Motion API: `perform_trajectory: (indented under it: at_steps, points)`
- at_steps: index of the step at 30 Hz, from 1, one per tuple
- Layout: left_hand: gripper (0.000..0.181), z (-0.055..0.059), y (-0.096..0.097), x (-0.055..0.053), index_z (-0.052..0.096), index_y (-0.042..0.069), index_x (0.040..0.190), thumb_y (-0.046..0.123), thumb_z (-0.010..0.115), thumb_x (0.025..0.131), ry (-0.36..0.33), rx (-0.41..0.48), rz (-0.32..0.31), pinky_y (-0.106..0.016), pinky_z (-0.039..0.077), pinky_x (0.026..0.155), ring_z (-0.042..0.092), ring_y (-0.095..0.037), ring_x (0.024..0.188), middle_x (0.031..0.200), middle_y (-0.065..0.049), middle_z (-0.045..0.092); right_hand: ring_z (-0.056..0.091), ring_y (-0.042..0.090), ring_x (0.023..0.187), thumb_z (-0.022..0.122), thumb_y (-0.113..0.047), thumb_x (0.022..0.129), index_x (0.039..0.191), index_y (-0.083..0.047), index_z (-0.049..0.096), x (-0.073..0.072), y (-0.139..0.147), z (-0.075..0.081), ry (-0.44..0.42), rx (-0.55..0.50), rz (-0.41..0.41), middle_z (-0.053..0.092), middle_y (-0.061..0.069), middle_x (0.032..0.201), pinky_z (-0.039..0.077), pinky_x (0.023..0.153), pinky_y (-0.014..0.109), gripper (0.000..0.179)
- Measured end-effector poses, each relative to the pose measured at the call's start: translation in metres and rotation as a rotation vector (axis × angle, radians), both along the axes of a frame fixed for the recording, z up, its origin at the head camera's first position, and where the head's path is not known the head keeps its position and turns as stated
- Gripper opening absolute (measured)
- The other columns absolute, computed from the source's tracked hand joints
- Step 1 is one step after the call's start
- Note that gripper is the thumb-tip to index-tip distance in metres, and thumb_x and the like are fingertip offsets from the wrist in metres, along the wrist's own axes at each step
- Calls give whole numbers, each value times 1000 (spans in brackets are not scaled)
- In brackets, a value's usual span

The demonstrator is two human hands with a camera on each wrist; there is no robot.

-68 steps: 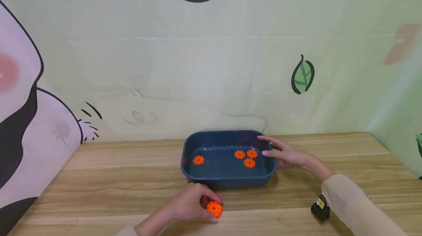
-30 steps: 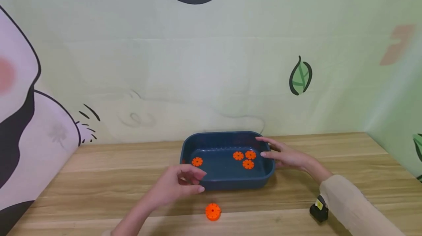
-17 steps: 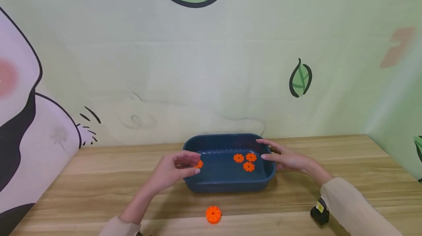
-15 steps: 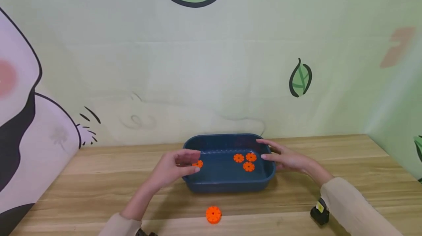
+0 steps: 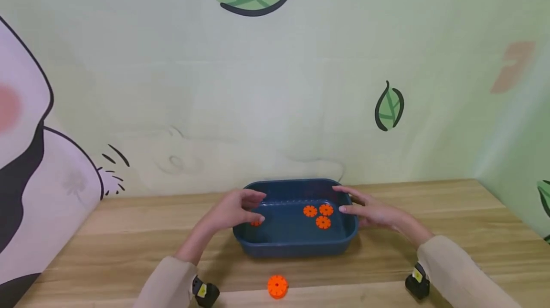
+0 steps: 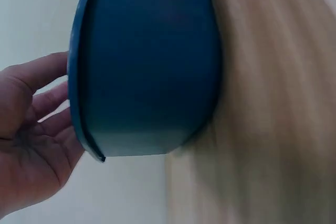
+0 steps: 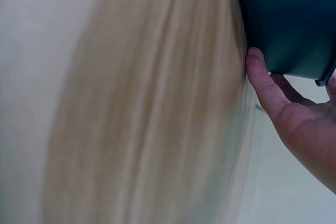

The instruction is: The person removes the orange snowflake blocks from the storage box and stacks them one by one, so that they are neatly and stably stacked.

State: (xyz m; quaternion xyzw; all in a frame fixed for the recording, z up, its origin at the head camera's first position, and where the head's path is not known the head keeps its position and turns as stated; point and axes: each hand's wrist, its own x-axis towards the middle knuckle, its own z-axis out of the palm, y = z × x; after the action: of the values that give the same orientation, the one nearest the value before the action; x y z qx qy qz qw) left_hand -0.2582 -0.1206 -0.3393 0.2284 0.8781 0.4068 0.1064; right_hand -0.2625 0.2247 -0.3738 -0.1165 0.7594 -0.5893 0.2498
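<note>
Left hand, fingers parted and loosely bent, reaches over the left rim of the blue tub; nothing shows in its grasp. Right hand holds the right end, fingers on both sides of the wall. Inside the tub, three orange discs lie grouped at right; a fourth disc, at left, is partly hidden by the left thumb. Another orange disc rests on the wooden table in front.

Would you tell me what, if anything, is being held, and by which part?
The right hand holds the blue basin by its right end; whether the left hand grips anything cannot be told.
</note>
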Motion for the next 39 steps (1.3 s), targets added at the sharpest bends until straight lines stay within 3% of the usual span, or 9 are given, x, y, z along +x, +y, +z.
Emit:
perform_trajectory:
  at_steps: [4,10,14,17,24,27,32,36,39]
  points:
    - [45,3,11,-6,59,-1,117,8,73,75,12,-146,-8,-35,50,81,59,-28,98,116,-16,59,30,48,124,58,-24,90,145,-16,20,1,3,0,0,-6,-10,-6,28,147,49,82,46,68]
    - [38,4,31,-10,64,-3,105,2,75,69,82,-468,-9,-37,49,80,60,-23,91,104,-14,65,26,48,126,59,-25,89,145,-16,21,1,0,0,12,11,-15,-5,28,147,49,82,46,68]
    - [16,0,40,-9,64,-1,85,-2,69,70,118,-665,22,-31,48,63,54,-19,69,80,-8,62,29,48,125,60,-24,89,145,-16,21,0,-3,-1,3,-2,-9,-5,28,147,49,82,45,69]
    - [7,-4,45,-9,60,2,76,-3,64,73,131,-740,41,-29,40,55,46,-19,61,68,-6,53,31,47,124,59,-24,89,145,-17,20,-1,-3,-2,-3,-14,-11,-5,27,147,49,82,45,69]
    - [15,-14,48,-9,55,6,65,-1,64,75,262,-749,75,-28,36,50,43,-18,55,62,-4,49,31,47,124,59,-26,89,145,-16,20,-2,-2,0,-3,-2,-14,-6,27,147,48,83,46,69]
    - [18,-17,52,-9,53,7,63,-2,63,75,284,-761,78,-28,35,48,41,-17,55,62,-3,47,31,47,124,59,-26,89,145,-17,20,-1,2,0,0,5,-20,-5,27,147,48,83,46,69]
    - [8,-16,54,-9,58,5,78,2,65,77,246,-817,87,-33,43,53,48,-19,63,73,-6,55,30,47,124,59,-25,89,145,-17,21,-2,1,1,15,3,-23,-3,27,147,49,82,45,68]
    - [16,-15,56,-10,60,2,92,3,65,78,199,-823,91,-35,46,58,52,-21,69,83,-10,58,29,48,125,59,-24,89,145,-16,20,-1,0,0,11,10,-26,-3,28,147,49,81,45,68]
    - [15,-15,57,-10,60,3,94,5,63,80,163,-838,84,-35,46,58,51,-20,68,83,-9,59,30,47,124,59,-25,89,145,-16,20,-1,0,-1,10,15,-27,-3,27,147,49,81,45,68]
